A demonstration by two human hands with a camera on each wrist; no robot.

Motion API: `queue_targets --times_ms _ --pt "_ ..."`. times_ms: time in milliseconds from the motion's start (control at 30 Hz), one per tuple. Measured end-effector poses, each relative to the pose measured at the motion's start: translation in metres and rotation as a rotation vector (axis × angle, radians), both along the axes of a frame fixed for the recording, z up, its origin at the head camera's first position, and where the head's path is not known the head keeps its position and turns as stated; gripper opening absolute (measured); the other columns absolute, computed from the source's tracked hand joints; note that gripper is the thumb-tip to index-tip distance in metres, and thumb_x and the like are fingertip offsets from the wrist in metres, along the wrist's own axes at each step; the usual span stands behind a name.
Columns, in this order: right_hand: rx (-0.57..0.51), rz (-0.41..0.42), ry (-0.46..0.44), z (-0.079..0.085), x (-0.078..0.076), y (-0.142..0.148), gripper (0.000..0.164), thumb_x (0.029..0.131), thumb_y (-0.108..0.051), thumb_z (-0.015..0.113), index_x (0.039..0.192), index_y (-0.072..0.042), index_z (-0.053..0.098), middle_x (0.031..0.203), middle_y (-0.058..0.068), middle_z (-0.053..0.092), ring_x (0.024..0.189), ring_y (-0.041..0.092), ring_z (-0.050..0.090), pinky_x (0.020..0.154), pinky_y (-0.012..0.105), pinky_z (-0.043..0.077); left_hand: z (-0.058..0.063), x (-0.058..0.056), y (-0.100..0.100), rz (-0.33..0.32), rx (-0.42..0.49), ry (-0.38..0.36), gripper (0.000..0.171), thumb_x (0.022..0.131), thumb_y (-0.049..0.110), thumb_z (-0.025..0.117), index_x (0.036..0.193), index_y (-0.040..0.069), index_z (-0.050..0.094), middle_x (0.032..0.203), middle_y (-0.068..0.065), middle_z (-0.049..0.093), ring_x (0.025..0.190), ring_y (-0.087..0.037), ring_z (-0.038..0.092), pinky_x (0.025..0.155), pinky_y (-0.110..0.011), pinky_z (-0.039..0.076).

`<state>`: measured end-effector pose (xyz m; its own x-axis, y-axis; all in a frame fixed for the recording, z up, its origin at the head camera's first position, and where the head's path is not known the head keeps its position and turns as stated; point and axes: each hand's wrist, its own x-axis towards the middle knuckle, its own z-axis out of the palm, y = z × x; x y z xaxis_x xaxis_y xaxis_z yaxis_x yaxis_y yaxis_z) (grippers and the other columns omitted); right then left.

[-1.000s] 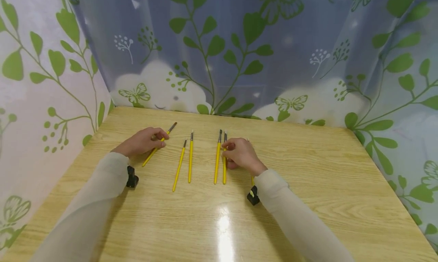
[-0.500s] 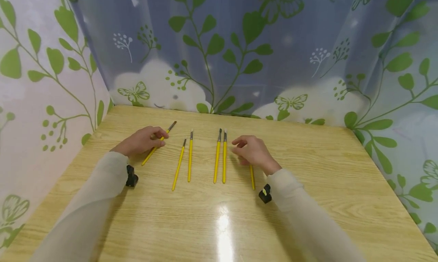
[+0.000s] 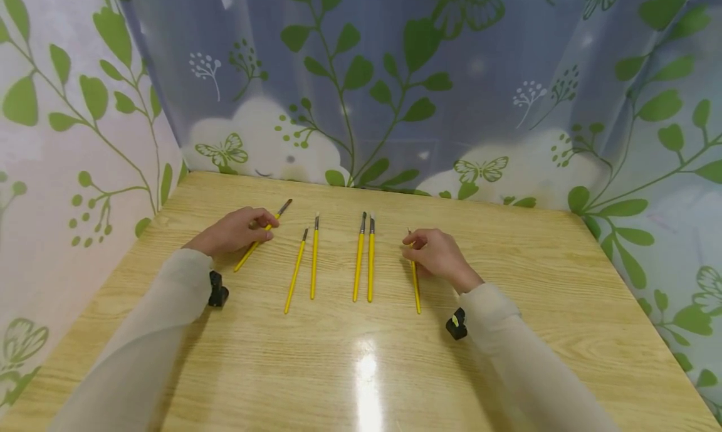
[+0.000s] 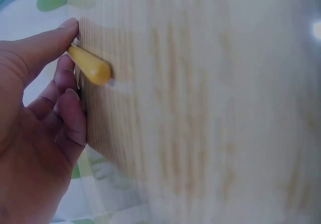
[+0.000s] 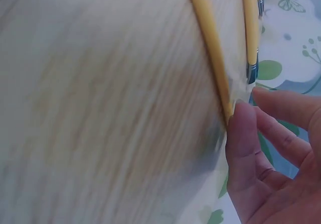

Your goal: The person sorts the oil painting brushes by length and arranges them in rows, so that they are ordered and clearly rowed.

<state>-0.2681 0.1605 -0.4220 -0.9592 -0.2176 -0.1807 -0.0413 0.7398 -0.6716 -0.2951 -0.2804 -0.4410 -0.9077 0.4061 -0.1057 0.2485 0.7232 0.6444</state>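
Observation:
My left hand (image 3: 239, 231) pinches the leftmost paintbrush (image 3: 245, 260), whose yellow handle slants across the table. In the left wrist view, the rounded handle end (image 4: 95, 71) sticks out from between thumb and fingers. On the right, my right hand (image 3: 437, 253) is over the rightmost paintbrush (image 3: 416, 288), covering its upper part. The right wrist view has the thumb (image 5: 243, 133) beside that brush's handle (image 5: 210, 38), with the forefinger held apart. Between the hands lie two thin brushes (image 3: 296, 272) (image 3: 314, 266) and a close pair of brushes (image 3: 358, 269) (image 3: 370, 269).
The wood-grain table (image 3: 316, 369) carries all the brushes, bristles toward the back. A patterned curtain (image 3: 383, 106) with leaves and butterflies borders the back and both sides. Each sleeve cuff has a small black device (image 3: 457, 323) on it.
My right hand has left the close pair of brushes and moved right, to the rightmost paintbrush. My left hand stays on its brush.

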Motion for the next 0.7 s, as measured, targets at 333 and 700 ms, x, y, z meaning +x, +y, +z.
queue_targets --times_ms 333,700 --pt "-0.01 -0.01 -0.021 -0.009 0.0 0.007 0.029 0.104 -0.015 0.076 0.131 -0.005 0.075 0.12 0.016 0.07 0.062 0.012 0.065 0.061 0.026 0.059 0.001 0.002 0.002 0.005 -0.003 -0.003 0.031 0.111 0.017 0.066 0.139 0.002 0.066 0.131 -0.021 0.066 0.12 -0.036 0.061 0.104 -0.06 0.05" --pt "-0.04 -0.001 -0.027 -0.012 -0.001 0.01 0.028 0.105 -0.012 0.074 0.132 -0.004 0.075 0.125 0.017 0.069 0.094 0.022 0.071 0.067 0.029 0.064 0.003 0.007 0.005 0.035 -0.11 0.105 0.027 0.112 0.014 0.064 0.137 0.005 0.069 0.131 -0.02 0.067 0.122 -0.039 0.063 0.104 -0.061 0.052"
